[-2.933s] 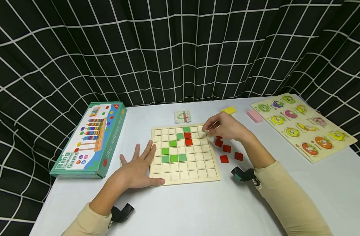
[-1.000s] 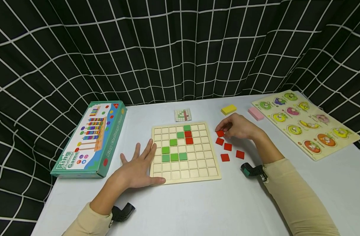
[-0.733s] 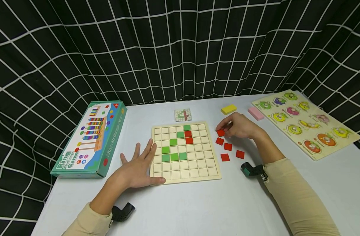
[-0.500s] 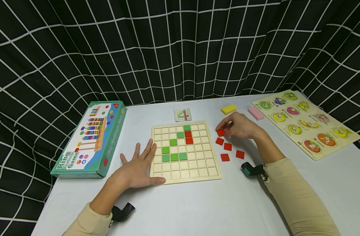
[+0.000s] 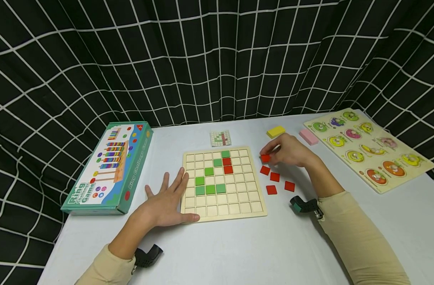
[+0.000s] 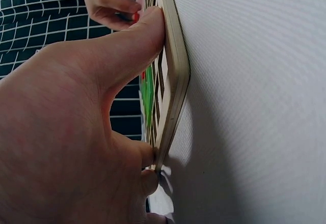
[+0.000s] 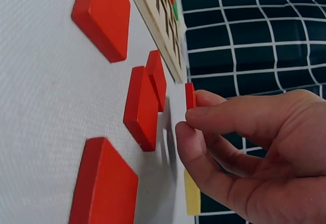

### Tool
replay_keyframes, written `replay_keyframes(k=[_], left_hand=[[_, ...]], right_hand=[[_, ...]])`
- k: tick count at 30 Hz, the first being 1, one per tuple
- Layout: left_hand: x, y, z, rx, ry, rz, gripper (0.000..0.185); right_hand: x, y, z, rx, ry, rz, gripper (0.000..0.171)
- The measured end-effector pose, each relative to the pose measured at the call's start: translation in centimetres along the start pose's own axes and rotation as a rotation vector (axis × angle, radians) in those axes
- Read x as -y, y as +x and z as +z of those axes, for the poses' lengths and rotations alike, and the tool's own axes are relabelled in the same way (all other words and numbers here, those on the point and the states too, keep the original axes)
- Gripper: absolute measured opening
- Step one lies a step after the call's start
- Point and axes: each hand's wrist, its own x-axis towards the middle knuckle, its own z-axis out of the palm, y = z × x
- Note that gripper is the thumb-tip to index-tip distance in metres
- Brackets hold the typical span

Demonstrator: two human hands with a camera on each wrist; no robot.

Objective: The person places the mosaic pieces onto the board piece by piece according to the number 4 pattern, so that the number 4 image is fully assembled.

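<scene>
My left hand (image 5: 165, 206) lies spread over the left edge of a wooden grid board (image 5: 238, 198), its thumb on the front corner and its fingers along the side. Green tiles (image 5: 210, 190) form a slanting line and a short row on the board, with two red tiles (image 5: 228, 169) near the top. To the right of the board, my right hand (image 5: 288, 150) pinches a red square tile (image 7: 190, 96) between thumb and fingers, just off the table in the right wrist view. Several loose red tiles (image 5: 275, 177) lie below that hand.
A small pattern card (image 5: 220, 139) lies behind the board. Yellow (image 5: 275, 132) and pink (image 5: 308, 137) blocks sit at the back right, beside a fruit puzzle board (image 5: 370, 150). A Ring Challenge Game box (image 5: 110, 170) stands at the left.
My right hand has moved from the board's upper right corner rightward to the loose tiles, taken hold of a red tile and raised it slightly. The left hand stays in place.
</scene>
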Motion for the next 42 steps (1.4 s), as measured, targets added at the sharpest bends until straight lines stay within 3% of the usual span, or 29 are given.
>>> replay_keyframes(k=[42], left_hand=[[0.0,0.1,0.0,-0.004,0.017,-0.005,0.126]], right_hand=[[4.3,-0.4,3.9,-0.017,0.017,0.000,0.027]])
